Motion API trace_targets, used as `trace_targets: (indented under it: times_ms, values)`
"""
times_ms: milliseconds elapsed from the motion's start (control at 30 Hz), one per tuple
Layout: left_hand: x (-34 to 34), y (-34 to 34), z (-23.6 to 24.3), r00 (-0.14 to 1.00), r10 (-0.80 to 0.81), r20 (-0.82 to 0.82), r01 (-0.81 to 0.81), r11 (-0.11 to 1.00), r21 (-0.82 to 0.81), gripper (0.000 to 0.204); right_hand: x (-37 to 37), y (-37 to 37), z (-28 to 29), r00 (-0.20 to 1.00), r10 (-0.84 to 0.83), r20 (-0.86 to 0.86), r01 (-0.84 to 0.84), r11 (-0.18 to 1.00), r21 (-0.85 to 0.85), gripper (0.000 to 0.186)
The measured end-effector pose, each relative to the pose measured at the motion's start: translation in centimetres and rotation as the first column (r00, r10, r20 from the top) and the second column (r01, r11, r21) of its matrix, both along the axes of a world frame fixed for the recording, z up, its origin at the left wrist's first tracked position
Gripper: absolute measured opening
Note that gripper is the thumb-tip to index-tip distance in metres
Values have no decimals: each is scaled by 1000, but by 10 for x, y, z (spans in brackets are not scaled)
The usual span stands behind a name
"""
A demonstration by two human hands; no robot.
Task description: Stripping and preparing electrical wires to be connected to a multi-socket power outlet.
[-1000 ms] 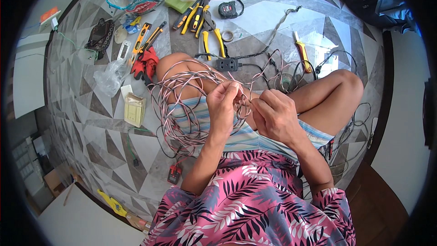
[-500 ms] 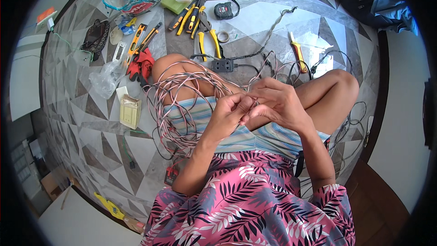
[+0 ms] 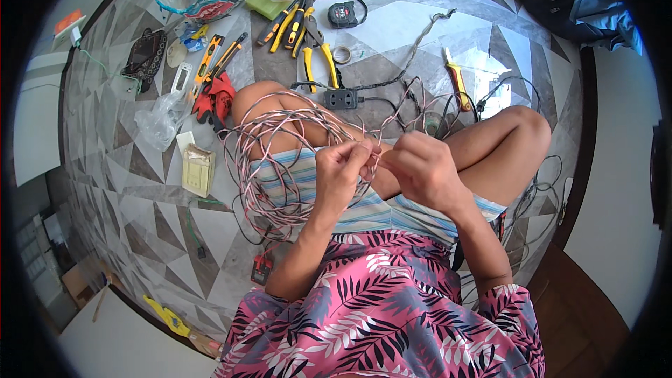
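Note:
A large loose coil of pink-and-black twisted electrical wire [image 3: 269, 199] rests over my bent left leg and lap. Above my lap, my left hand [image 3: 341, 171] pinches a strand of this wire between thumb and fingertips. Close on its right, my right hand [image 3: 425, 168] is closed, its fingers curled at the same stretch of wire; what lies inside them is mostly hidden. Just beyond my hands, a black socket block [image 3: 341, 99] lies on the floor with a dark cord attached.
Pliers [image 3: 322, 63], screwdrivers [image 3: 296, 28], a tape measure [image 3: 343, 14] and a tape roll [image 3: 341, 55] lie ahead. A yellow-handled knife [image 3: 458, 84] is at right. Red-black gloves [image 3: 215, 96], a plastic bag [image 3: 159, 122] and a pale yellow switch box [image 3: 198, 170] are at left.
My right hand has turned from spread, raised fingers to a closed grip and shifted slightly down. My left hand has moved a little left, and the strand between them shows more clearly.

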State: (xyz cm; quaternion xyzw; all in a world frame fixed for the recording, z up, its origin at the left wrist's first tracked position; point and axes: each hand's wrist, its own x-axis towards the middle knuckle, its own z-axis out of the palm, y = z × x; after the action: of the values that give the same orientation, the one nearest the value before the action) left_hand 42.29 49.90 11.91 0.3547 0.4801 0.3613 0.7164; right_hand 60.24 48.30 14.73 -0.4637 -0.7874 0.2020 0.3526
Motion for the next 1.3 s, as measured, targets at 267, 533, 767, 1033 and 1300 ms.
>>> trace_targets:
  times_ms: [267,533,767,1033,1300]
  values:
    - [14,-2,-8,992,114,-52,-107,987,120,27,-3,-12,3,996,-85,38,88,992,-88,13]
    - [5,0,-4,996,-90,-4,89,979,182,26,2,-10,4,940,-258,-225,89,819,-566,13]
    - [12,-2,-10,995,42,-90,-36,998,59,25,-11,-11,-5,989,-134,64,137,989,-53,14]
    - [9,0,-9,995,102,-12,-102,992,-70,25,-16,-22,-4,992,-121,22,120,992,36,14]
    - [-3,2,-7,977,-212,27,213,977,-20,23,5,-16,18,938,-99,-334,-45,916,-398,23]
